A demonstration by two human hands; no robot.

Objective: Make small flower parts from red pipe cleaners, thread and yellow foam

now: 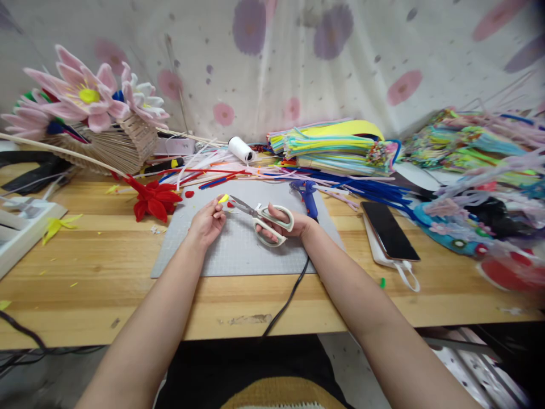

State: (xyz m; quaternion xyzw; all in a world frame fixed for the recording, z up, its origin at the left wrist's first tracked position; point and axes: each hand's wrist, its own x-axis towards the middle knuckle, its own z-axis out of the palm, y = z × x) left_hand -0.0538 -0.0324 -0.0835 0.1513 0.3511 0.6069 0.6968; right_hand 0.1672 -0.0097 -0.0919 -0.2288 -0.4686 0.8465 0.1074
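Observation:
My left hand [206,221] pinches a small yellow piece [223,199] between its fingertips, over the left part of the grey cutting mat [255,261]. My right hand [276,223] has its fingers through the handles of white-handled scissors [272,226]. The scissor blades point left, with their tips close beside the yellow piece; whether they touch it I cannot tell. Small red pieces [189,194] lie on the mat near my left hand. A blue glue gun [307,197] rests on the mat behind my right hand.
A red flower [153,199] lies left of the mat, near pink flowers [85,94]. Bundled pipe cleaners [332,147] and a white thread spool [240,150] are at the back. A phone [389,230] lies on the right. A black cable [289,301] crosses the table's front edge.

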